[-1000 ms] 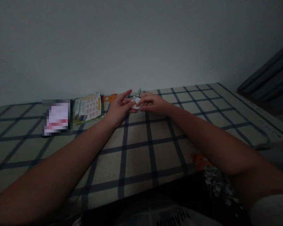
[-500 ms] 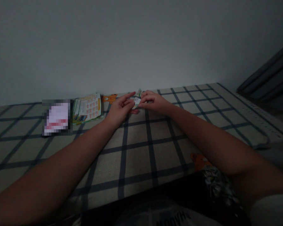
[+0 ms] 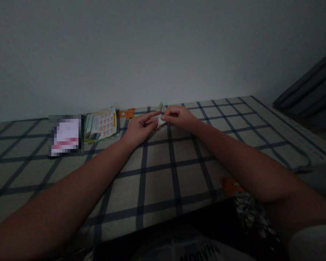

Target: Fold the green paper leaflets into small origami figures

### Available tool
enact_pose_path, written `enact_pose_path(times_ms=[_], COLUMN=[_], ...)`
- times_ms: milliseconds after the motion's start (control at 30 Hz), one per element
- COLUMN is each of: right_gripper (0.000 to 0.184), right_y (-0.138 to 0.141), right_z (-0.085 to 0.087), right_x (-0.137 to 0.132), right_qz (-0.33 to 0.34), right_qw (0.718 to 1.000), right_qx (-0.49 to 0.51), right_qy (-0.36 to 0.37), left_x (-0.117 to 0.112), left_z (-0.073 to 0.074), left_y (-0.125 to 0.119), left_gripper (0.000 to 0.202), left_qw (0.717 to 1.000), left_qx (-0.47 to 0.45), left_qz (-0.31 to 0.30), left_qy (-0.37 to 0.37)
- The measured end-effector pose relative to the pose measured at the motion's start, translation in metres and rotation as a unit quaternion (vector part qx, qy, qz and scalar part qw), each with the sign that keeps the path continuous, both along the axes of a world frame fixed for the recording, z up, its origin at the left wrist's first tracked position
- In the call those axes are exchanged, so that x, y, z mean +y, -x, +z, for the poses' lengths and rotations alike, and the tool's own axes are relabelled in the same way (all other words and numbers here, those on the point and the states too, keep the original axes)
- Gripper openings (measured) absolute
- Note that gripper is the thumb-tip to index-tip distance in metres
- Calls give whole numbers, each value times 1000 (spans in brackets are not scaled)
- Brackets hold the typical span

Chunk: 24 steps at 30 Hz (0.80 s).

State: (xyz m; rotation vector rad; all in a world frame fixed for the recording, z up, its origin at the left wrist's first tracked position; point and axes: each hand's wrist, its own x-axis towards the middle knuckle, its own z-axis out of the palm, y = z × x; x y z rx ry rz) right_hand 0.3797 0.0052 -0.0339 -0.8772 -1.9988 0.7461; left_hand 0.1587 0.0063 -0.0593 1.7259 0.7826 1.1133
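Observation:
Both arms reach forward over a checked bed sheet (image 3: 163,174) in dim light. My left hand (image 3: 139,127) and my right hand (image 3: 178,117) meet near the far wall, fingers pinched together on a small folded piece of printed paper (image 3: 160,119). The paper is mostly hidden between the fingertips; a small point of it sticks up above my right hand. My left index finger stretches toward the right hand and lies along the paper.
A stack of printed leaflets (image 3: 100,124) lies left of the hands by the wall, with a blurred-out rectangle (image 3: 66,135) beside it. An orange bear print (image 3: 126,113) marks the sheet. A dark curtain (image 3: 309,94) hangs at the right.
The hands have drawn closer together and shifted slightly toward the wall. The paper, clearly visible a second ago, is now mostly covered by the fingertips.

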Motion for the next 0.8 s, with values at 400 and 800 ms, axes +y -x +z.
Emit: enact_pose_path(times_ms=[400, 800], right_gripper=[40, 48], right_y=[0, 4], right_z=[-4, -10], right_x=[6, 5], right_qz=[8, 4], right_qw=[997, 993], right_qx=[-27, 85], right_qy=[-66, 78], left_x=[-1, 3], left_z=[6, 6], left_y=[-4, -7], left_gripper=[58, 50], left_qw=[998, 993], left_qx=[0, -83], left_qz=[8, 48], left_qy=[59, 72])
